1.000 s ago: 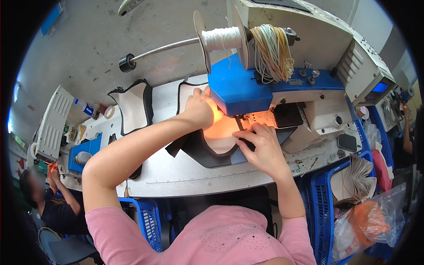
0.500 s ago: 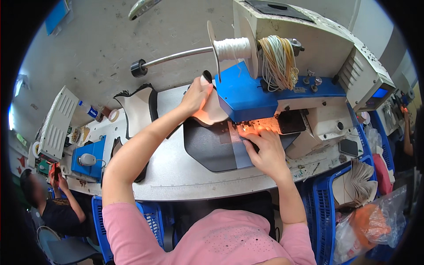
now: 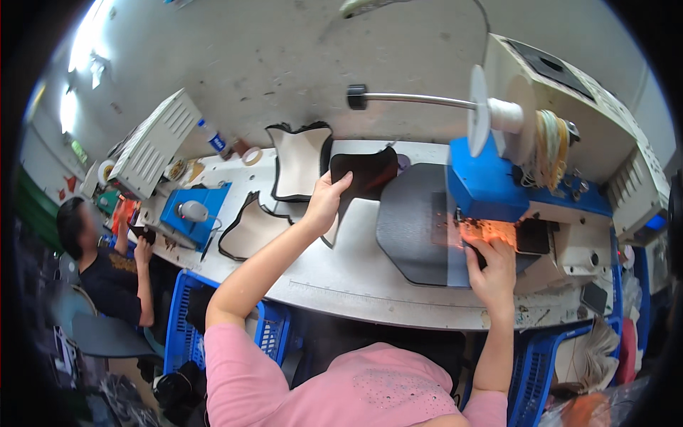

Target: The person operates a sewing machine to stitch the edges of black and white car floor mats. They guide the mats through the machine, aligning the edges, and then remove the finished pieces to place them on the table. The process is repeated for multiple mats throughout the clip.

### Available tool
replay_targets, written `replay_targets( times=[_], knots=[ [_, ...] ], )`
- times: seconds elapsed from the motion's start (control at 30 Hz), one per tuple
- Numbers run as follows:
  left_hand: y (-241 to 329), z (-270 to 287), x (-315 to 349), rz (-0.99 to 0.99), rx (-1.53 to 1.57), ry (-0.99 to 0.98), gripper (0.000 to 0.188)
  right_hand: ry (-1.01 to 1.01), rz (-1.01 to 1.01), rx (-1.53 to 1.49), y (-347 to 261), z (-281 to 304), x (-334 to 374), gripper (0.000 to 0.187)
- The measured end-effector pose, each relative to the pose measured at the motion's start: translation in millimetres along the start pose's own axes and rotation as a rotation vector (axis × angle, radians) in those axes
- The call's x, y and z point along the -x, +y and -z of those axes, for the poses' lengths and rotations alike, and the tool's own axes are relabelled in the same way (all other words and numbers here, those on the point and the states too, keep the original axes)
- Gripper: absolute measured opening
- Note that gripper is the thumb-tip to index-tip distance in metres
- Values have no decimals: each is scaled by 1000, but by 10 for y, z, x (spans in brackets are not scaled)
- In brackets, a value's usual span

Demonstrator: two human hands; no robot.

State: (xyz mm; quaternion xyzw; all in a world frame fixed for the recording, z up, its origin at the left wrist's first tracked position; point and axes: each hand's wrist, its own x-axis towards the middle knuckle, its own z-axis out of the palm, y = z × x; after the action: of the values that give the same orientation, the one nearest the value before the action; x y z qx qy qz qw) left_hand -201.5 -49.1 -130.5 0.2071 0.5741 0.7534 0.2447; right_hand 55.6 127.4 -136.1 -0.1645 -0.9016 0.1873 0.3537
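Note:
My left hand [image 3: 329, 201] grips the near edge of a black, curved flat piece [image 3: 364, 173], with my thumb on top. The piece is held over the left part of the table, apart from the blue machine head [image 3: 489, 181]. Beneath that head, in orange light, my right hand [image 3: 495, 269] rests with curled fingers at the right side of the dark work plate [image 3: 413, 228]. Something small and dark shows between its thumb and fingers; I cannot make out what. Two cream pieces with black edges, one upper [image 3: 302, 164] and one lower [image 3: 249, 231], lie left of my left hand.
A spool of white thread [image 3: 504, 115] sits on a rod above the machine. Blue baskets [image 3: 186, 306] stand below the table's front edge. At left, a person in a dark shirt [image 3: 110, 281] works at another blue machine [image 3: 192, 206]. A bottle [image 3: 212, 136] stands behind it.
My left hand has drawn the piece leftward, away from the machine head; its black side now shows instead of the cream one. The view has turned left. My right hand stays under the head.

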Motion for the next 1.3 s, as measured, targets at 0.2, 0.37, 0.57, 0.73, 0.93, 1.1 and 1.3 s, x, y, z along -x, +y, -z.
replay_targets(
  times=[0.2, 0.37, 0.57, 0.73, 0.93, 1.1, 1.3],
  knots=[
    [526, 173, 435, -482, -263, 355, 25, -35, -21, 2, 29, 7, 11, 20],
    [912, 909, 651, -1061, -976, 286, 39, -49, -44, 22, -1, 22, 23, 18],
    [-425, 2051, 990, -482, -1291, 202, 63, -52, -42, 22, -25, 11, 11, 19],
    [-791, 2052, 1069, -199, -1152, 191, 37, -59, -56, 34, -8, 5, 13, 19],
    [-511, 1641, 890, -208, -1399, 185, 13, -53, -58, 55, -9, -1, 7, 18],
    [-380, 1161, 318, -556, -1399, 249, 13, -33, -32, 41, -15, -4, 2, 17],
    [-584, 1199, -299, -556, -1517, 179, 10, -28, -38, 15, -27, 7, -1, 18]
  ],
)
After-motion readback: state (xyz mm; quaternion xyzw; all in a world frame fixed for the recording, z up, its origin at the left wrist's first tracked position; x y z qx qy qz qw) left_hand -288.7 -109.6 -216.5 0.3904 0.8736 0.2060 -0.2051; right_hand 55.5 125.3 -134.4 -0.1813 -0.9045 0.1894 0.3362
